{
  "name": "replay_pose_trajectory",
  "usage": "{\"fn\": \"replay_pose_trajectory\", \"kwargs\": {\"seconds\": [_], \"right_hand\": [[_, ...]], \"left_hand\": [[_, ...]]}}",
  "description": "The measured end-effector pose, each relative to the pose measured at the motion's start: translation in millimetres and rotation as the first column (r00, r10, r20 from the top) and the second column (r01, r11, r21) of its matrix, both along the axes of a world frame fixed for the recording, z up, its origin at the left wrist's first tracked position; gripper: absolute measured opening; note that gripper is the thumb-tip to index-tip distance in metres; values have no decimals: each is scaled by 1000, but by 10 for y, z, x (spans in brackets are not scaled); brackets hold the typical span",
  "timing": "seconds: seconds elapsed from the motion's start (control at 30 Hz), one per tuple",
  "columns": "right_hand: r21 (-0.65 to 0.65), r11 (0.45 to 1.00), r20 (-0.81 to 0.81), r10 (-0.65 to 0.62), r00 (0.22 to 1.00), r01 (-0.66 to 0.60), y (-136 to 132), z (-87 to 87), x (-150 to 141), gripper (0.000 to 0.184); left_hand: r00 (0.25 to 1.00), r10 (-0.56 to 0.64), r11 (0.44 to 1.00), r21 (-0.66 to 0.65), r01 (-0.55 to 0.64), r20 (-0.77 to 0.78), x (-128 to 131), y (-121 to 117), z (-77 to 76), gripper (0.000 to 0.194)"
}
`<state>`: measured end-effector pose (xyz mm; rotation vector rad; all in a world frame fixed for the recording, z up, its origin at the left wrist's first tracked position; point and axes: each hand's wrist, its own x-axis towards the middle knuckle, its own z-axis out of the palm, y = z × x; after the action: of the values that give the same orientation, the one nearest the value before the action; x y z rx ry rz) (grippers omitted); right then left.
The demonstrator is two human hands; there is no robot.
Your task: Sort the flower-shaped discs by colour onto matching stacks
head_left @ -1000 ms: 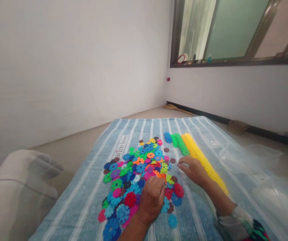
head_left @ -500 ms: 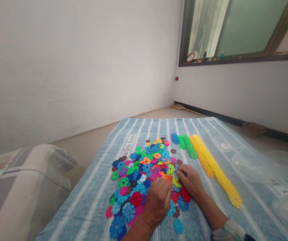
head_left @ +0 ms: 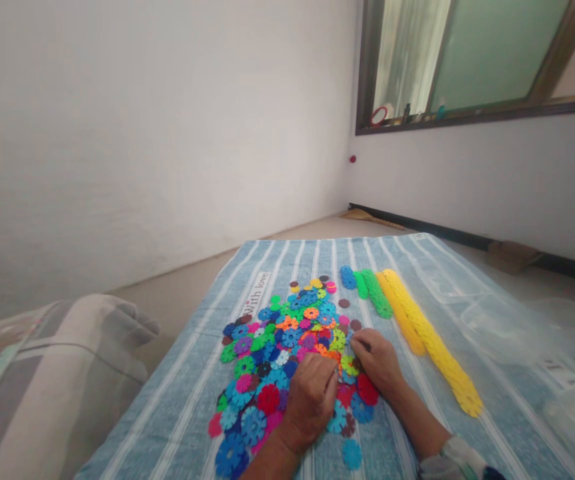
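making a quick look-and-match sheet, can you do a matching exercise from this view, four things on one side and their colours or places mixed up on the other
Things:
1. longest row of discs
2. leftmost row of discs
3. left hand
4. clear plastic containers

Colours or places:
A. towards the right edge of the striped cloth
B. yellow
C. over the loose discs
D. blue

Right pairs: 1-B, 2-D, 3-C, 4-A
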<state>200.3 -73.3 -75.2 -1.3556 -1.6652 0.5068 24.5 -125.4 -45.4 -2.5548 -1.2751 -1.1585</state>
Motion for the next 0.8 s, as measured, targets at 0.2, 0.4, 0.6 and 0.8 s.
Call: {"fn": "replay_pose_trajectory", "kwargs": {"seconds": [0.2,0.4,0.6,0.8], "right_hand": [[-8,1000,19,-18,1000,18,23,5,-6,21],[-12,1000,25,-18,1000,18,25,8,0,22],[3,1000,20,-11,1000,11,25,2,-1,22],[1,1000,27,-22,999,22,28,-8,-6,22]], "left_hand": [[984,165,986,-11,-166,-68,-34,337,159,15],[889,340,892,-193,-408,-308,20,655,190,38],[920,238,944,-147,-294,-312,52,396,96,31],[956,157,972,-131,-193,-246,-69,275,156,12]]}}
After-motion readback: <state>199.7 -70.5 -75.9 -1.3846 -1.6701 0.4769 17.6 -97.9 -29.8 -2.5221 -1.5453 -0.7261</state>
